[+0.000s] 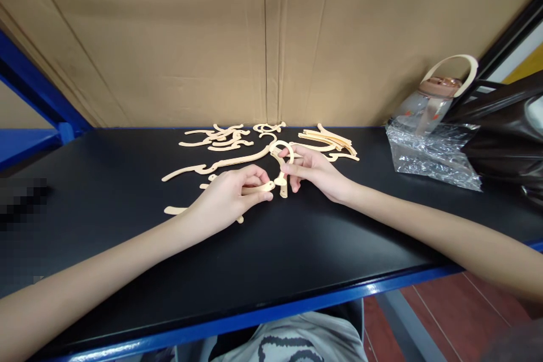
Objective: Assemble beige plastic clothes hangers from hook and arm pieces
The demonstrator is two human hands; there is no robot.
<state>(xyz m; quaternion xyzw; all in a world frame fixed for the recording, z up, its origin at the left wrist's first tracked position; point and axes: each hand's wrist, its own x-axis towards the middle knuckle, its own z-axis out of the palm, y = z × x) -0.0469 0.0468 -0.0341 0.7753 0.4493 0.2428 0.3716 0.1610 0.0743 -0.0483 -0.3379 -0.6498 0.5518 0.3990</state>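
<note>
My left hand (237, 192) pinches a beige plastic hanger arm (267, 186), its rounded end with a small hole sticking out past the fingertips. In my right hand (314, 169) is a beige hanger hook (291, 153), held upright with its curve at the top. The hook's wide base is right beside the arm's end; whether they touch I cannot tell. Another beige strip (284, 191) hangs or lies just behind the hook's base. Beyond my hands lies a long beige hanger piece (237, 159). More beige pieces (176, 210) lie partly hidden under my left forearm.
On the black tabletop (297, 260), notched arms (224, 137) are piled at back left, hooks (267, 128) at back centre and strips (326, 138) at back right. A water bottle (432, 104) and clear plastic wrap (432, 155) stand far right. Cardboard (190, 39) closes off the back.
</note>
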